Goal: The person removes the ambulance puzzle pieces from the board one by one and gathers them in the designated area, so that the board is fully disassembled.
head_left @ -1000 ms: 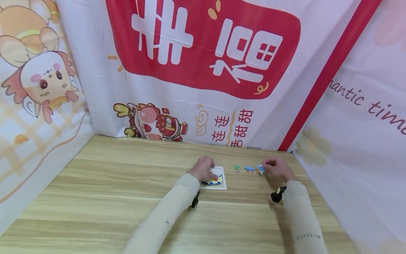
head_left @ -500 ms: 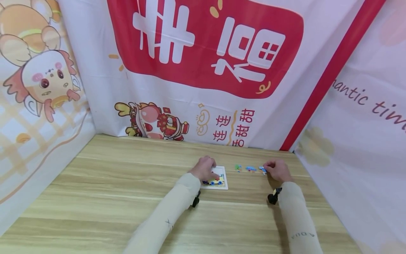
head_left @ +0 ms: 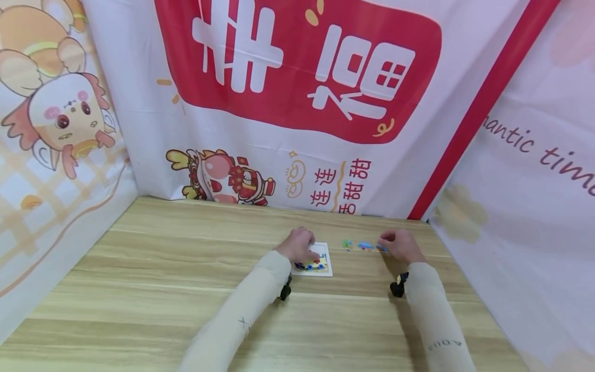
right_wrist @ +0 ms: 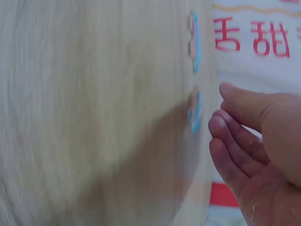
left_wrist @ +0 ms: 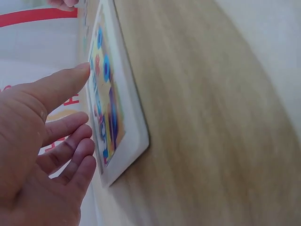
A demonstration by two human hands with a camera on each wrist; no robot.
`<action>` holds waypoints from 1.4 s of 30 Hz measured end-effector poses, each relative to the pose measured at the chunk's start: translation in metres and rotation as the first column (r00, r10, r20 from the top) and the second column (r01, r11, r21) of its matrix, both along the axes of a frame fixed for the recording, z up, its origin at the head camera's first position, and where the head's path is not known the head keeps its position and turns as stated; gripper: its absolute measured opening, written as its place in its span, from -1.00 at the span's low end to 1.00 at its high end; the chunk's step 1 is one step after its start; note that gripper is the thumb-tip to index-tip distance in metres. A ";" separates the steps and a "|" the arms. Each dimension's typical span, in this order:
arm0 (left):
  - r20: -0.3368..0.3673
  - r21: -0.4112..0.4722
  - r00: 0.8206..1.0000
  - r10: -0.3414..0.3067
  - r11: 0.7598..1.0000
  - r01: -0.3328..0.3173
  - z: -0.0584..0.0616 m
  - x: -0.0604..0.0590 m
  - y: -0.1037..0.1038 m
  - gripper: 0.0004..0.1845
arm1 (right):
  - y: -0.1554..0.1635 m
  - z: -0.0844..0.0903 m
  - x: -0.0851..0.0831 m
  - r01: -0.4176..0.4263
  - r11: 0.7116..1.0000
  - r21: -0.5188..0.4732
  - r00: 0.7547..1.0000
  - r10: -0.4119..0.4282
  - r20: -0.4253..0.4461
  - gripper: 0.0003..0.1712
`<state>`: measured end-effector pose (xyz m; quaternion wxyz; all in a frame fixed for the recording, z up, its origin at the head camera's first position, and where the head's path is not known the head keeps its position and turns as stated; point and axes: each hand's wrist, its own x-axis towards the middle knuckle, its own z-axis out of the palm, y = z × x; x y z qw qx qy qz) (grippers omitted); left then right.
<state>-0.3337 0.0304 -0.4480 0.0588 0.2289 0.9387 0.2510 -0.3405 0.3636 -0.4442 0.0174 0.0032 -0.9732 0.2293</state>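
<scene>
Nearest the wearer, two pale-sleeved forearms are reaching out over the wooden table (head_left: 139, 289), each carrying one small black wrist camera under the cuff. Two hands are showing. The left hand (head_left: 297, 246) is resting on the near-left part of one white-framed puzzle board (head_left: 321, 262); in the left wrist view the fingers (left_wrist: 70, 141) are lying long and relaxed against the board's picture face, thumb stretched along it, nothing pinched. One board only, lying flat on the table at centre, with a cartoon vehicle in blue, yellow and red partly showing; the hand is covering its left part, so the rest of the picture is hard to read. Just right of the board, three loose puzzle pieces are lying in a row on the tabletop: a green piece (head_left: 346, 245), a middle blue piece (head_left: 365, 246), and an end blue piece (head_left: 381, 248) right at the fingertips. The right hand (head_left: 402, 245) is hovering at that end of the row; in the right wrist view its fingers (right_wrist: 230, 141) are gently bent and narrowly spread, close to the end blue piece, and whether they are touching it cannot be told; nothing is being gripped. Only two of the three pieces are appearing in that view, edge-on and blurred. Farther back, printed cloth backdrops are closing in the table on three sides: a red-and-white banner (head_left: 297, 67) behind, with large characters cut off at the top.
</scene>
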 end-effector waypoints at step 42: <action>-0.044 -0.008 0.981 -0.188 0.982 0.188 -0.003 0.007 -0.055 -0.46 | -0.193 0.011 0.012 -0.626 0.778 0.049 0.776 0.615 0.139 -0.72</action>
